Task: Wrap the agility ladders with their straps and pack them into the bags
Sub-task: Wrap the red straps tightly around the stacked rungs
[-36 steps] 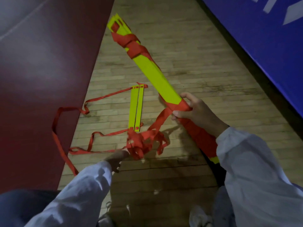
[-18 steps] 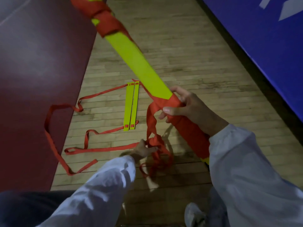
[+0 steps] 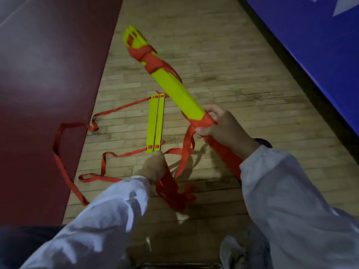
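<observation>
The right hand (image 3: 223,129) grips the ladder bundle (image 3: 178,94) at the place where the yellow rungs meet the red wrapping; its fingers are curled over the top of the bundle and its thumb presses from below, so the hand is closed round it. The bundle is held in the air and points away from this hand, forward and to the left; near its far end there is another thick winding of red strap, and the yellow tips stand out past it. The near end of the bundle, fully wrapped in red, passes under the right wrist toward the white sleeves (image 3: 291,200).

The left hand (image 3: 153,167) is lower and to the left of the right hand; it is seen from the back, with the fingers closed on a gathered bunch of the red strap (image 3: 186,144), which hangs below it in folds. From the right hand the strap falls down in a loose loop toward the left hand.

Just beyond the left hand, two loose rungs (image 3: 156,123) lie side by side on the wooden floor (image 3: 233,74); from both of their ends the strap trails to the left, partly over a dark red area (image 3: 48,74). Far to the right of the right hand there is a blue panel (image 3: 310,45).
</observation>
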Action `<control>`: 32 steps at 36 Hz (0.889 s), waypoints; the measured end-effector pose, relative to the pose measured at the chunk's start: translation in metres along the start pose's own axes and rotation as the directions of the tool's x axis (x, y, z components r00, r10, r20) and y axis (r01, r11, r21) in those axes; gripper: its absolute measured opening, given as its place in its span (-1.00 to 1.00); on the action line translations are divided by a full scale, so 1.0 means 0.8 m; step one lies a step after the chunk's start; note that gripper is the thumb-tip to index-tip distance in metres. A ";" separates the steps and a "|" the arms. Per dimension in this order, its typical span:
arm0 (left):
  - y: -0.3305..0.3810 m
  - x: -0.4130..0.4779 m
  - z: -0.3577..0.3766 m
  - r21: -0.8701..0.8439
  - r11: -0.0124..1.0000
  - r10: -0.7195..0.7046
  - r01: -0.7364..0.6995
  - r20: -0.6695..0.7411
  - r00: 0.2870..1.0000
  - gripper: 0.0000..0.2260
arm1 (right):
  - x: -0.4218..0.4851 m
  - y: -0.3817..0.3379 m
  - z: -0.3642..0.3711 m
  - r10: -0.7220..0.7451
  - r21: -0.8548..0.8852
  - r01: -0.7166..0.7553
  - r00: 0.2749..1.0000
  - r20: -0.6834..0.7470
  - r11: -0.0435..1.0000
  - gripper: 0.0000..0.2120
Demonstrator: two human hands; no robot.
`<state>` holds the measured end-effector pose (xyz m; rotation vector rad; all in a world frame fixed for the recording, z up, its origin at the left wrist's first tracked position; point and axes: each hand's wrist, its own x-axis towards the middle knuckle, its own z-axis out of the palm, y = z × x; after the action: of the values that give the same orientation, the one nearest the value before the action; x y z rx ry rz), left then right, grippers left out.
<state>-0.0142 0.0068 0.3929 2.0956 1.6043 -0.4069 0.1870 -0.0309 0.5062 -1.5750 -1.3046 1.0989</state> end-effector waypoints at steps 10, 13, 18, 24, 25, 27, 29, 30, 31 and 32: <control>0.022 -0.031 -0.118 0.152 0.949 0.256 -0.275 0.136 0.957 -0.78 | 0.009 0.026 0.014 0.106 -0.047 -0.115 0.982 -0.156 0.992 -0.64; 0.020 -0.041 -0.151 -0.149 0.943 0.305 -0.299 0.021 0.952 -0.79 | 0.009 0.023 0.013 0.101 -0.065 -0.112 0.983 -0.150 0.992 -0.63; 0.011 -0.064 -0.198 -0.770 0.569 0.230 -0.288 -0.187 0.955 -0.72 | 0.008 0.023 0.011 0.059 -0.168 -0.086 0.986 -0.159 0.982 -0.61; -0.042 -0.064 -0.199 -0.862 -0.449 0.082 -0.233 -0.300 0.950 -0.77 | 0.002 0.019 0.007 0.002 -0.259 -0.057 0.978 -0.207 0.964 -0.58; -0.053 -0.050 -0.182 -0.894 -0.379 -0.022 -0.238 -0.248 0.968 -0.72 | 0.002 0.018 0.005 -0.016 -0.266 -0.046 0.973 -0.229 0.963 -0.58; -0.077 -0.025 -0.137 -0.994 0.033 -0.245 -0.100 -0.105 0.964 -0.53 | 0.004 0.016 0.001 -0.013 -0.214 -0.045 0.965 -0.261 0.976 -0.59; -0.095 -0.011 -0.086 -0.809 0.575 -0.242 0.123 -0.025 0.970 -0.66 | 0.005 0.008 -0.004 0.031 -0.043 -0.042 0.970 -0.239 0.998 -0.59; -0.098 -0.008 -0.063 -0.607 0.774 -0.176 0.183 0.071 0.982 -0.73 | 0.005 0.002 -0.006 0.047 0.052 -0.037 0.975 -0.216 0.998 -0.60; -0.101 -0.005 -0.042 -0.386 0.901 -0.139 0.200 0.180 0.974 -0.55 | 0.005 -0.005 -0.009 0.053 0.139 -0.027 0.981 -0.188 0.990 -0.61; -0.101 -0.004 -0.025 -0.201 0.959 -0.142 0.199 0.269 0.953 -0.32 | 0.004 -0.012 -0.010 0.052 0.219 -0.017 0.987 -0.155 0.976 -0.61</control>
<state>-0.0935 0.0313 0.3968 1.6699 1.6030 -0.5015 0.1925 -0.0271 0.5171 -1.4937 -1.0179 1.0738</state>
